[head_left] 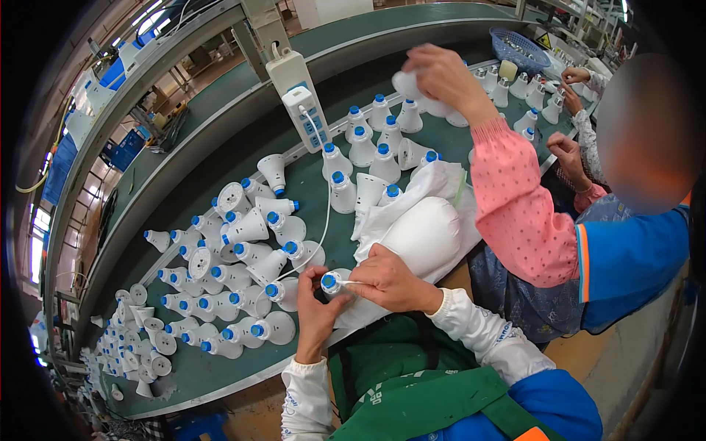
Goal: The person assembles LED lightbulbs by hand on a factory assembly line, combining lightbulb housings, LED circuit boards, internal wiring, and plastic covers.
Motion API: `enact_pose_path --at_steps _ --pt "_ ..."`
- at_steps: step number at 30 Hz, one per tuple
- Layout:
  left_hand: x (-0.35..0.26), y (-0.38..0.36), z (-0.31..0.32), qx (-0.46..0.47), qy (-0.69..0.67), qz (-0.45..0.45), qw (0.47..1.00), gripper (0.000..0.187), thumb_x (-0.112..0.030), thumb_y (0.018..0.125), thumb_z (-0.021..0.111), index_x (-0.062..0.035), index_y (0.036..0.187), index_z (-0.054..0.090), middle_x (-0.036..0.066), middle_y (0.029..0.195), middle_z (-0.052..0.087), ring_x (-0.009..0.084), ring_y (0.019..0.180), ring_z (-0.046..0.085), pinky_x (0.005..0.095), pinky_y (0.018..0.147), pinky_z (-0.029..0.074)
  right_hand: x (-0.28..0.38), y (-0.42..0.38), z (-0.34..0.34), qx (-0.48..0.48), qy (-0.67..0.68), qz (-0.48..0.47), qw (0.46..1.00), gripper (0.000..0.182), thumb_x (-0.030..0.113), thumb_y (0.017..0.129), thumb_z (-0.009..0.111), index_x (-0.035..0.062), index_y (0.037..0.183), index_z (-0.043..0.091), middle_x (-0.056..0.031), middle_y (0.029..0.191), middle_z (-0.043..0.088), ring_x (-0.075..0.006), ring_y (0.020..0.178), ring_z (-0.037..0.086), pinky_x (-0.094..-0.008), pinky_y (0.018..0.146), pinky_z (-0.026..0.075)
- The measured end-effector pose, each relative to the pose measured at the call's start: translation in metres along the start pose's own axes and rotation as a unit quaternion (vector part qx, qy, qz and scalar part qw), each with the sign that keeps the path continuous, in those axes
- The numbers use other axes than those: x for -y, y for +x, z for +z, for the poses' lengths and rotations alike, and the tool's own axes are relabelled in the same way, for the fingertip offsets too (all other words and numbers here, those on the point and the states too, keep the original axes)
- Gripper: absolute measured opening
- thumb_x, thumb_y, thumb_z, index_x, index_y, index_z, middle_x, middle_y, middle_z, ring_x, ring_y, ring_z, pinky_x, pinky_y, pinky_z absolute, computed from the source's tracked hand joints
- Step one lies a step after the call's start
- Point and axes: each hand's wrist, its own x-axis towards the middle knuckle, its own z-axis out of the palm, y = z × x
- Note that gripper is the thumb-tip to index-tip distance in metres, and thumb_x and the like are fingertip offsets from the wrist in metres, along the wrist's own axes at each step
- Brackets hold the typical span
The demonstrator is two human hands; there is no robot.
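In front of my body, my left hand point(321, 312) is closed around a white cone-shaped lamp housing point(336, 282) with a blue cap facing up. My right hand point(401, 284) pinches a thin white stick point(351, 282), its tip right at the blue cap. I cannot tell exactly what the stick is. Beside my right hand lies a bulging white cloth or plastic bag point(423, 231), its lower part reaching under my hands. Several similar housings point(272, 328) lie on their sides left of my left hand.
A green conveyor belt point(173, 378) carries many lamp housings. A power strip point(298, 95) stands at its far edge, with a white cable point(329, 198) trailing among the housings. On the right, a co-worker's pink sleeve point(507, 198) reaches over the belt. A blue basket point(518, 50) sits farther back.
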Motion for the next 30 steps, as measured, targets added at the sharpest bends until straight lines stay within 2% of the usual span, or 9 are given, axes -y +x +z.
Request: enact_pose_path --at_steps 1,4,7,11,13,20,25,28,30 --pt "0.004 0.000 0.000 0.004 -0.028 -0.047 0.998 0.057 0.007 0.063 0.069 -0.0016 0.116 0.050 0.005 0.108 0.054 0.0161 0.101 0.053 0.0283 0.090 0.041 0.000 0.000 0.000 0.001 0.000 0.001 1.000 0.012 0.016 0.079 0.065 0.0075 0.072 0.060 -0.0035 0.059 0.052 -0.0202 0.056 0.048 -0.0315 0.064 0.034" --pt "-0.004 0.002 -0.002 0.037 -0.119 -0.064 0.990 0.056 0.004 0.063 0.071 -0.0022 0.115 0.050 0.005 0.106 0.054 0.0158 0.100 0.053 0.0282 0.089 0.041 -0.001 -0.001 -0.001 0.001 0.002 0.002 1.000 0.011 0.015 0.078 0.065 0.0077 0.072 0.060 -0.0035 0.059 0.052 -0.0202 0.056 0.048 -0.0316 0.065 0.034" --pt "0.004 0.003 -0.005 0.034 -0.052 0.024 0.998 0.052 0.005 0.064 0.070 -0.0023 0.112 0.051 0.005 0.104 0.054 0.0158 0.098 0.053 0.0278 0.090 0.041 -0.001 0.000 0.000 -0.003 0.003 -0.007 1.000 0.010 0.015 0.078 0.065 0.0076 0.072 0.059 -0.0035 0.061 0.053 -0.0206 0.057 0.048 -0.0318 0.065 0.034" --pt "-0.002 0.001 -0.002 0.016 -0.004 -0.010 1.000 0.049 0.006 0.066 0.068 -0.0018 0.111 0.052 0.006 0.108 0.053 0.0166 0.101 0.052 0.0284 0.091 0.040 -0.003 -0.001 0.000 -0.005 0.007 -0.011 1.000 0.010 0.015 0.078 0.064 0.0075 0.073 0.059 -0.0037 0.061 0.052 -0.0206 0.058 0.047 -0.0320 0.065 0.034" --pt "0.000 0.002 -0.003 0.035 -0.083 -0.046 0.995 0.052 0.005 0.064 0.069 -0.0017 0.112 0.051 0.006 0.109 0.053 0.0178 0.102 0.052 0.0290 0.091 0.040 -0.003 -0.001 0.000 -0.006 0.017 -0.016 1.000 0.010 0.015 0.078 0.064 0.0074 0.074 0.059 -0.0038 0.061 0.052 -0.0208 0.058 0.046 -0.0322 0.064 0.034" --pt "-0.005 0.002 -0.001 0.016 0.000 0.007 1.000 0.052 0.006 0.065 0.070 -0.0016 0.113 0.051 0.005 0.109 0.053 0.0158 0.102 0.051 0.0275 0.091 0.040 -0.001 0.000 0.000 -0.018 0.024 -0.008 1.000 0.014 0.015 0.078 0.060 0.0095 0.068 0.053 -0.0041 0.059 0.049 -0.0223 0.056 0.046 -0.0324 0.066 0.034" --pt "-0.002 0.006 -0.007 0.086 -0.146 -0.084 0.982 0.059 0.006 0.062 0.072 -0.0017 0.116 0.050 0.005 0.111 0.053 0.0155 0.104 0.051 0.0278 0.091 0.039 -0.003 0.000 0.000 -0.010 0.022 0.001 1.000 0.012 0.015 0.078 0.060 0.0093 0.068 0.054 -0.0044 0.059 0.049 -0.0229 0.057 0.046 -0.0328 0.066 0.035" --pt "-0.005 0.004 -0.001 0.044 -0.064 0.007 0.997 0.058 0.008 0.063 0.070 -0.0019 0.117 0.050 0.005 0.112 0.053 0.0149 0.105 0.051 0.0279 0.094 0.039 0.000 0.001 -0.001 -0.024 0.038 -0.003 0.999 0.013 0.015 0.077 0.060 0.0093 0.068 0.053 -0.0045 0.058 0.048 -0.0231 0.056 0.045 -0.0329 0.066 0.034" --pt "0.005 0.003 -0.002 0.042 -0.066 -0.028 0.997 0.059 0.008 0.063 0.070 -0.0018 0.118 0.050 0.006 0.114 0.053 0.0156 0.108 0.050 0.0286 0.096 0.038 -0.001 0.001 0.000 -0.023 0.040 -0.004 0.999 0.013 0.015 0.077 0.060 0.0094 0.068 0.054 -0.0045 0.058 0.048 -0.0229 0.056 0.045 -0.0329 0.066 0.034"
